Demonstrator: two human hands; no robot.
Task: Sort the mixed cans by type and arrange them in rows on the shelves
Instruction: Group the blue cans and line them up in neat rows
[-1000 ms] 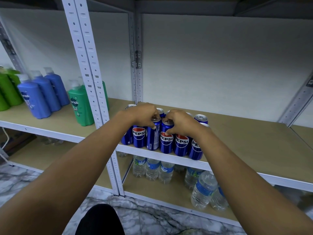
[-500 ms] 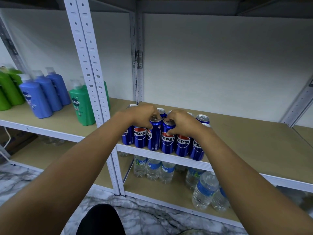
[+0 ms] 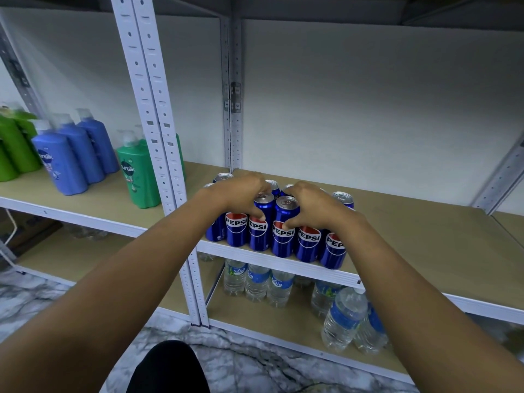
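Note:
Several blue Pepsi cans stand in tight rows at the front left of the middle shelf. My left hand lies over the left cans, its fingers curled down onto a front can. My right hand covers the right cans, fingertips pressing the can beside it. Both front cans stand upright and close together. Back-row cans are partly hidden under my hands.
White perforated uprights stand just left of the cans. Blue shampoo bottles and green shampoo bottles fill the left bay. Water bottles sit on the lower shelf. The tan board stretches bare to the right of the cans.
Both hands stay on the can tops; fingers have slid a little down the two middle front cans. The view shifted slightly.

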